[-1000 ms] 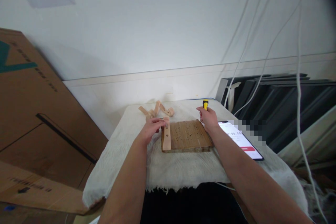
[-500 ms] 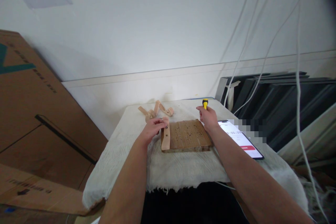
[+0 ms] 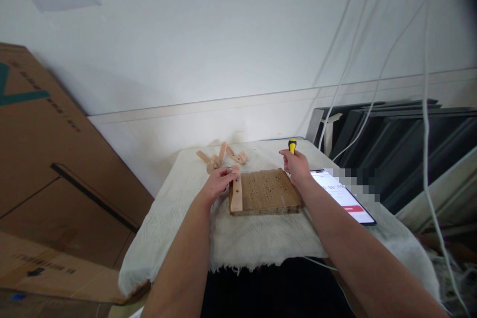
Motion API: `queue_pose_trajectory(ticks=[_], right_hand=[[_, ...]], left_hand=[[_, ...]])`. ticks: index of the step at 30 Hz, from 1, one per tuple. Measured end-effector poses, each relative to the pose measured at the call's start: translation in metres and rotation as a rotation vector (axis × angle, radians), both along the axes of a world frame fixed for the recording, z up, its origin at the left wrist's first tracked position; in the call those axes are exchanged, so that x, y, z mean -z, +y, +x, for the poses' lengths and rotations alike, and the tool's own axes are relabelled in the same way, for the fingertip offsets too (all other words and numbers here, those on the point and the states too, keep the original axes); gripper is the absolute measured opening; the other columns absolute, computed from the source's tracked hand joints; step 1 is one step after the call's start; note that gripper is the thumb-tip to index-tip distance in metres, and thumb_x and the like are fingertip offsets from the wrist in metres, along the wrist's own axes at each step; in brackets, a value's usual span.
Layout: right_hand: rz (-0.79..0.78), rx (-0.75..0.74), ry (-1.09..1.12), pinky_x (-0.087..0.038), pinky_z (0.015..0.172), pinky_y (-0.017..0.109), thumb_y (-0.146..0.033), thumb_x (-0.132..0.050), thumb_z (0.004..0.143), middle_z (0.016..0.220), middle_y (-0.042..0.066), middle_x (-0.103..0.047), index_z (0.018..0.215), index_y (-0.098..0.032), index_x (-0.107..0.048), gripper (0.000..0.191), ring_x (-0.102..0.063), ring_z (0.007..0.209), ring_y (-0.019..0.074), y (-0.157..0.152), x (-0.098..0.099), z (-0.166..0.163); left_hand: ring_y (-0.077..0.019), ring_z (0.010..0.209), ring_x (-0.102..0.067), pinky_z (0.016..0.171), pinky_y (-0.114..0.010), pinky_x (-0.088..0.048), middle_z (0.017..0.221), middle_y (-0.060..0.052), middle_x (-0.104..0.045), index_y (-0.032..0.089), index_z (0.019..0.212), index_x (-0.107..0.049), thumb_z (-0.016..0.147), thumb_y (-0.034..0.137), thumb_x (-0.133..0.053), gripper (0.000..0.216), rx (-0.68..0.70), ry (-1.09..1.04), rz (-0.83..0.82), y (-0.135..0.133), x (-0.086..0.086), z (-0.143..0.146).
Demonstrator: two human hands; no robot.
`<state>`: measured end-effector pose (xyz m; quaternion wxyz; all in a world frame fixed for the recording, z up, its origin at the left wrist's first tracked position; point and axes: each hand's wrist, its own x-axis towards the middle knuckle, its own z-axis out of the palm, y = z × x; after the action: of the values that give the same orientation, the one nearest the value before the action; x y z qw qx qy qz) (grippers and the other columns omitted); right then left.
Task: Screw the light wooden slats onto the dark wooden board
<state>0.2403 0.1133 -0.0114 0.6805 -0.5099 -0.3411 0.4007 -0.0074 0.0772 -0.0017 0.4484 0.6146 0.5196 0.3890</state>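
A light tan strap point(image 3: 237, 199), leather by its look, lies along the left edge of a wooden board point(image 3: 266, 194) pitted with small dark holes. Dark round spots, holes or studs, show on the strap. My left hand point(image 3: 218, 184) has its thumb and fingers closed on the strap's upper part; the undersides of the fingers are hidden. Past the board's far right corner, my right hand point(image 3: 297, 165) is wrapped round a yellow-and-black tool handle point(image 3: 292, 146), which looks like a screwdriver's. Its handle points up and the lower part is hidden by the hand.
Curled tan straps point(image 3: 223, 155) lie behind my left hand. A phone point(image 3: 343, 196) with a lit timer rests right of the board on the white cloth point(image 3: 179, 218). A large cardboard box point(image 3: 63, 169) leans at left; dark panels point(image 3: 417, 149) and white cables point(image 3: 427, 124) are at right.
Both hands stay almost where they were, the left on the strap and the right round the handle. The view has shifted very slightly.
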Motion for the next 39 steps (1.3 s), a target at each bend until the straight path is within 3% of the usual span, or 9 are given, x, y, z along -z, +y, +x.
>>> queue_pose_trajectory(ticks=[10,19,25,33,39], right_hand=[[0.001,-0.011,0.016,-0.019,0.03,0.02,-0.027,-0.067,0.063,0.045,-0.009,-0.038,0.066,-0.018,-0.054,0.016,-0.029,0.034,0.0045,-0.001,-0.0007,-0.0004],[0.001,-0.017,0.01,-0.02,0.03,0.02,-0.029,-0.067,0.062,0.046,-0.008,-0.039,0.066,-0.018,-0.053,0.018,-0.029,0.035,0.0046,-0.002,-0.0001,0.0001],[0.002,-0.005,0.003,-0.018,0.03,0.021,-0.027,-0.066,0.062,0.045,-0.008,-0.04,0.066,-0.018,-0.054,0.016,-0.028,0.034,0.0048,-0.0016,-0.0011,-0.0003],[-0.01,0.001,0.011,-0.018,0.03,0.02,-0.027,-0.067,0.062,0.046,-0.008,-0.039,0.066,-0.017,-0.055,0.016,-0.028,0.034,0.0042,0.0,-0.0007,0.0002],[-0.012,-0.002,0.016,-0.018,0.03,0.021,-0.027,-0.067,0.062,0.045,-0.008,-0.039,0.065,-0.018,-0.054,0.017,-0.027,0.033,0.0042,0.0007,-0.0005,0.0]], left_hand=[[-0.0075,0.046,-0.034,0.046,-0.023,-0.021,0.052,0.004,-0.042,0.017,0.06,-0.052,0.07,0.043,-0.063,0.03,-0.029,0.01,0.013,0.0034,0.0044,-0.0015],[-0.0102,0.057,-0.04,0.053,-0.023,-0.028,0.059,0.002,-0.047,0.015,0.064,-0.057,0.073,0.046,-0.06,0.033,0.032,0.081,0.147,0.0056,0.0067,0.0],[-0.0109,0.057,-0.04,0.053,-0.023,-0.028,0.059,0.001,-0.047,0.016,0.064,-0.058,0.074,0.05,-0.059,0.036,0.027,0.024,0.102,0.0022,0.0031,0.0004],[-0.0111,0.062,-0.044,0.059,-0.024,-0.033,0.067,0.001,-0.053,0.014,0.071,-0.06,0.069,0.038,-0.068,0.025,0.153,0.142,0.228,0.0067,0.0067,-0.0068],[-0.0121,0.063,-0.046,0.06,-0.025,-0.035,0.07,-0.001,-0.056,0.015,0.074,-0.062,0.071,0.036,-0.066,0.022,0.179,0.146,0.217,0.0045,0.0048,-0.0076]])
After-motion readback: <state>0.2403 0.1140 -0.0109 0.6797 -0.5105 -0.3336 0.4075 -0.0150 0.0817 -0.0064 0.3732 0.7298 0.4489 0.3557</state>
